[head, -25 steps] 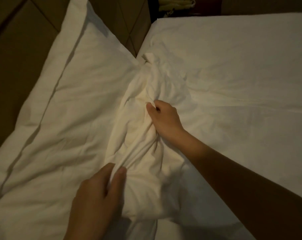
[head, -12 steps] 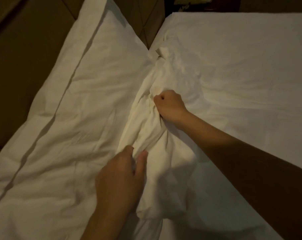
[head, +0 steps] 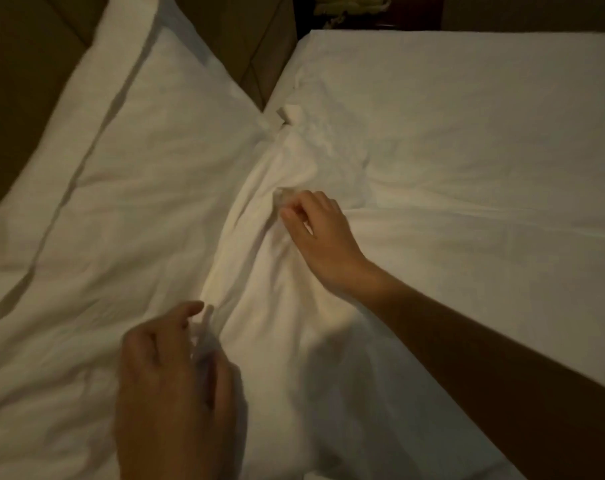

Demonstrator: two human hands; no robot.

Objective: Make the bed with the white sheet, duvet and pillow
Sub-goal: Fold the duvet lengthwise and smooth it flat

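Left hand (head: 176, 393) and right hand (head: 323, 240) each pinch the bunched white fabric (head: 259, 271) beside the pillow (head: 148, 174).

Left grip (head: 173, 386) low and near, fingers curled pinching; right grip (head: 320, 237) outstretched on bare arm, pinching too.

The wide bed (head: 289, 69) wears a flat white cotton sheet (head: 484, 133), smooth toward three o'clock. A large white pillow with a flat stitched border (head: 148, 174) lies from nine to eleven o'clock. Beside it, a bunched ridge of white cloth (head: 277, 271) runs from the centre toward six o'clock.
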